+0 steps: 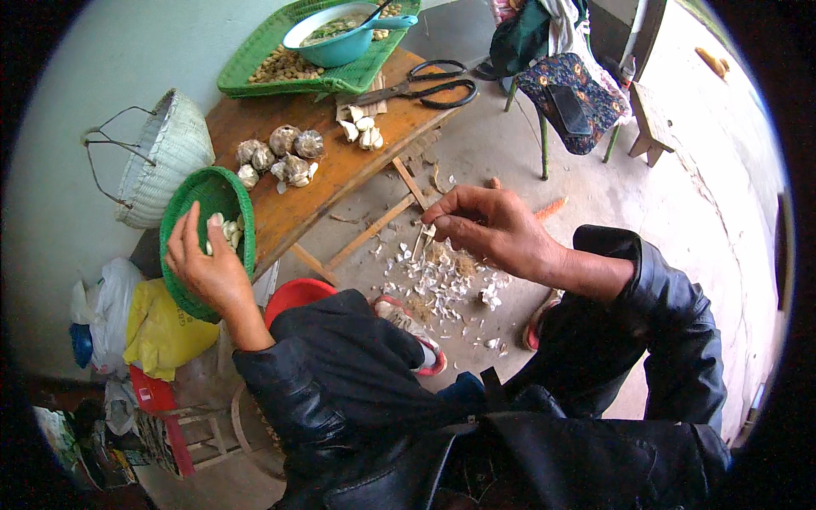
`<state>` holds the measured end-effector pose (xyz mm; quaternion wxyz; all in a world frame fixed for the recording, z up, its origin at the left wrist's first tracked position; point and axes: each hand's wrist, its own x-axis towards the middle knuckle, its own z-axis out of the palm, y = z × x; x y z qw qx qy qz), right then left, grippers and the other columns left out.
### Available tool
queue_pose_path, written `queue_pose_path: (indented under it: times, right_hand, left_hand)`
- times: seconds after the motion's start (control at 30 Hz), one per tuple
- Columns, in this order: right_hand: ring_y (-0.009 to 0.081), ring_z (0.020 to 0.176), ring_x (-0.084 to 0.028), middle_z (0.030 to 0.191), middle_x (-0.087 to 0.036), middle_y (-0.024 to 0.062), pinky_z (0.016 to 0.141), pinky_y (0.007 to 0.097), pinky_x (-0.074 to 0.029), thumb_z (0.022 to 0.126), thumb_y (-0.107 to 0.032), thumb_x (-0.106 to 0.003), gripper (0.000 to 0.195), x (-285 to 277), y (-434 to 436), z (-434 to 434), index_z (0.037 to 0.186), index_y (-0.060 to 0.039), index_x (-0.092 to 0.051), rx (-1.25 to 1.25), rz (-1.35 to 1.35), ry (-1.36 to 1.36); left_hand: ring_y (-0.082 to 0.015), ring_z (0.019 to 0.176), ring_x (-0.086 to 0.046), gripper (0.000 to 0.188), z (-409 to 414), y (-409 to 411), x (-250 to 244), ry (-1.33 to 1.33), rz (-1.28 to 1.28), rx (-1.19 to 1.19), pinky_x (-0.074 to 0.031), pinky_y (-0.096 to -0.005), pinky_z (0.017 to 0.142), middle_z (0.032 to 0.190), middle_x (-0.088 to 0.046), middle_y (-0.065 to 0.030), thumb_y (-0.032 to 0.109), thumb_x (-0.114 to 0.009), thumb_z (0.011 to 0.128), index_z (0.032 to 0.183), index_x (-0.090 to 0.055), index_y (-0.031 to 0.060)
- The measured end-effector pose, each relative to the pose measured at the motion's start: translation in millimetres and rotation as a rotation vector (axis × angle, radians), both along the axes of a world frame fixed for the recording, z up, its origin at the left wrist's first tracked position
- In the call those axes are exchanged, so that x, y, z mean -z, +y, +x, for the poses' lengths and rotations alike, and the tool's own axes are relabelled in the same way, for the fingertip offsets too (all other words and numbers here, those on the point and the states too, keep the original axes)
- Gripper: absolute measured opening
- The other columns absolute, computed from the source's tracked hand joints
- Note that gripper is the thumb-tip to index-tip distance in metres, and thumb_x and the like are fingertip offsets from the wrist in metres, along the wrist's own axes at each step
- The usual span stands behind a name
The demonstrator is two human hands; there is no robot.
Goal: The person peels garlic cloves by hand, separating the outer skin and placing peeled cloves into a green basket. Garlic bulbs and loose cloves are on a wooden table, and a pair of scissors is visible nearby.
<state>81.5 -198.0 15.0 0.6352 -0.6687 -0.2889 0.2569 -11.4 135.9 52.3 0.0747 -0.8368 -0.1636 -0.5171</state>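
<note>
My left hand [207, 261] is over a small green woven basket [185, 296], fingers apart. Peeled garlic cloves [234, 233] lie inside the basket, one right by my thumb tip. Above the floor, my right hand [500, 233] is bent with thumb and forefinger close together. A pale scrap shows at those fingertips; whether it is held or falling is unclear. Whole garlic bulbs [284, 141] sit on the wooden table [319, 185], beside a small group of separated cloves [363, 131]. Garlic skins [440, 280] are scattered on the floor between my shoes.
Large black-handled scissors [421, 89] lie on the table near a green woven tray [245, 89] bearing a blue pan [341, 48] and peanuts. A pale wicker basket [169, 159] leans by the wall. A red basin [296, 296] is under the table edge. A phone [569, 109] rests on a chair.
</note>
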Motion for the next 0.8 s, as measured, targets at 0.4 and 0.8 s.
queue_pose_path:
  times: [0.4, 0.8]
  right_hand:
    - [0.0064, 0.074, -0.060, 0.083, -0.065, 0.0014, 0.060, 0.0231, -0.049, 0.101, -0.027, -0.053, 0.029, -10.1, -4.6, -3.8, 0.113, -0.0020, -0.063, -0.021, -0.065, 0.018]
    - [0.0052, 0.072, -0.057, 0.085, -0.064, 0.0007, 0.059, 0.0216, -0.047, 0.098, -0.031, -0.058, 0.032, -5.8, -7.0, -0.4, 0.111, -0.0017, -0.061, 0.010, -0.022, 0.058]
  left_hand:
    - [-0.0345, 0.116, -0.054, 0.023, 121.1, -70.6, 31.9, 0.360, 0.093, 0.627, -0.042, -0.0422, 0.099, 0.110, -0.068, -0.0129, -0.001, -0.064, 0.081, 0.103, -0.069, 0.0002]
    - [-0.0294, 0.099, -0.059, 0.016, 108.9, -75.1, 20.5, 0.201, -0.133, 0.678, -0.047, -0.0390, 0.087, 0.098, -0.066, -0.0134, 0.002, -0.061, 0.087, 0.102, -0.067, 0.0003]
